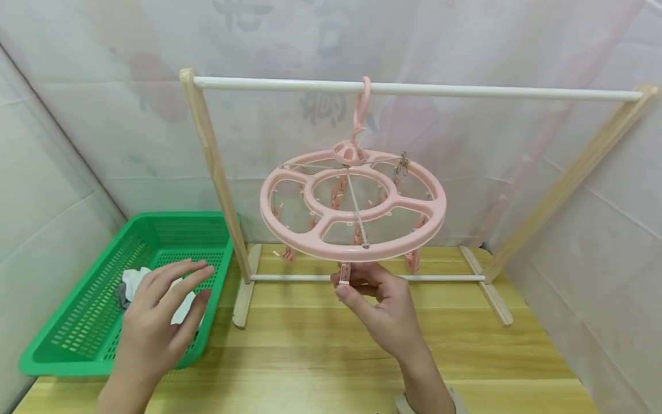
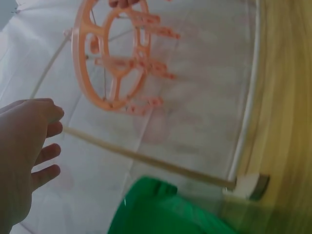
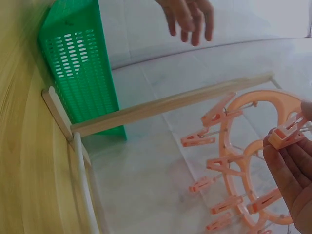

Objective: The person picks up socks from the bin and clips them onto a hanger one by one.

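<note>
- We read no brand or label; faint printed characters on the backdrop sheet (image 1: 320, 34) are too blurred.
- Our right hand (image 1: 383, 307) pinches a pink clip (image 1: 345, 273) between thumb and fingers (image 3: 292, 163), at the near rim of the round pink clip hanger (image 1: 353, 207) hooked on the white rail (image 1: 465, 90).
- Our left hand (image 1: 160, 313) hovers, fingers released and spread, over white cloth (image 1: 135, 278) in the green basket (image 1: 77, 328) on the bench (image 1: 320, 356).
</note>
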